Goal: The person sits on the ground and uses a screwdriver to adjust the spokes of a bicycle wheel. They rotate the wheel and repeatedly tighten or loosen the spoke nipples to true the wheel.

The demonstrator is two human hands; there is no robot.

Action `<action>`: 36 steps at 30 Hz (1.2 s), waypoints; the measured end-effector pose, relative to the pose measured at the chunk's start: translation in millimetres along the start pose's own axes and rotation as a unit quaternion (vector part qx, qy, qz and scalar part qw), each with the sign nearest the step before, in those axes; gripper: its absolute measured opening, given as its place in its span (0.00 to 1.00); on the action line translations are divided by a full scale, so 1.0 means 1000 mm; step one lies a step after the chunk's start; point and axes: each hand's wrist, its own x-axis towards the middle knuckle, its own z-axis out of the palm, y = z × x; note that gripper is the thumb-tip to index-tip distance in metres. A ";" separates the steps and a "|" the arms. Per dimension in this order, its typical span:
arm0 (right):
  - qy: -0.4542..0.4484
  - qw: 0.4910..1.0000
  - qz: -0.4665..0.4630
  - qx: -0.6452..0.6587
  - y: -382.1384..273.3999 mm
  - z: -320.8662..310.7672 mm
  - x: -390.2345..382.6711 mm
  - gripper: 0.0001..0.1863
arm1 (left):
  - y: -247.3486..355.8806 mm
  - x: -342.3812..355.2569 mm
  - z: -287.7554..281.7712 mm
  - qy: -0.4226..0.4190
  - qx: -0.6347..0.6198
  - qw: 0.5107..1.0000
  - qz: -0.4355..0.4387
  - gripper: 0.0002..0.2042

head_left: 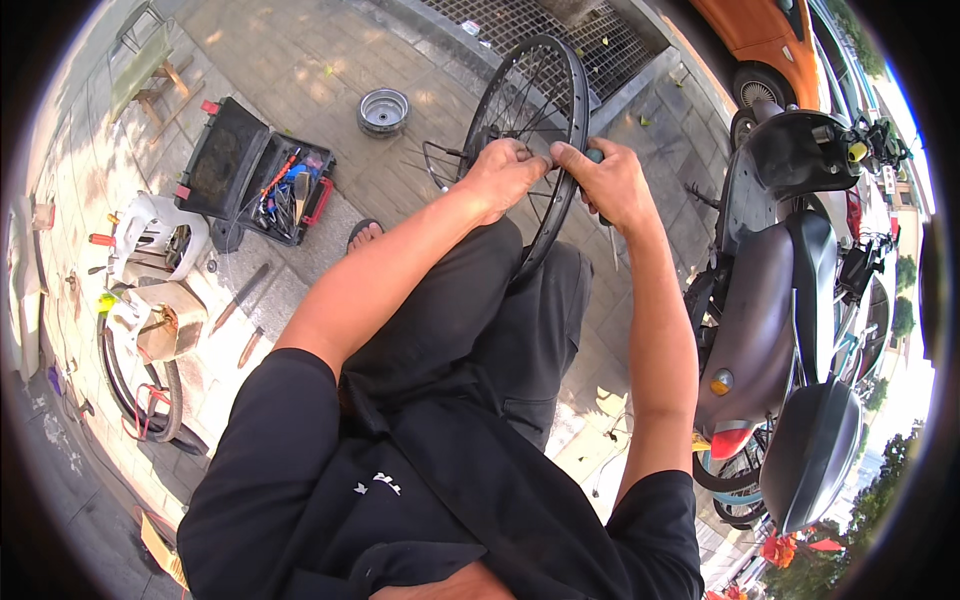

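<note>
A black spoked bicycle wheel [578, 95] stands upright in front of me, its lower rim between my thighs. My left hand [505, 178] is closed in a pinch on the spoke side of the rim; what its fingertips hold is too small to make out. On the rim's other side, my right hand [615, 188] is closed round a green-handled tool [596, 156], its thumb against the rim near my left fingertips. A thin metal piece shows below the right hand, perhaps that tool's shaft. A cable [432, 165] loops out from the wheel's hub.
An open black toolbox [250, 180] with several hand tools lies at left. Beyond it sits a metal drum [384, 112]. White containers [160, 240], tyres [172, 400] and long tools [240, 298] lie far left. A parked scooter [760, 310] stands right; a floor grate [590, 35] lies ahead.
</note>
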 end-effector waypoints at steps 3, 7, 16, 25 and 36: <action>-0.001 1.000 0.003 0.000 0.003 0.001 0.001 0.30 | 0.005 0.003 -0.005 -0.023 0.078 0.996 -0.030 0.12; -0.004 1.000 0.016 -0.010 -0.003 0.002 -0.004 0.28 | 0.003 0.006 -0.014 -0.030 0.098 0.994 -0.038 0.14; -0.088 0.967 -0.010 0.240 0.064 -0.011 0.006 0.15 | -0.002 -0.004 -0.014 -0.050 0.093 0.994 -0.010 0.17; -0.097 0.986 -0.019 0.135 0.045 -0.013 -0.001 0.12 | 0.006 -0.001 0.005 -0.021 0.146 0.988 0.052 0.18; -0.122 0.973 -0.031 0.192 0.056 -0.013 -0.002 0.14 | 0.007 0.002 -0.002 -0.023 0.174 0.984 0.029 0.21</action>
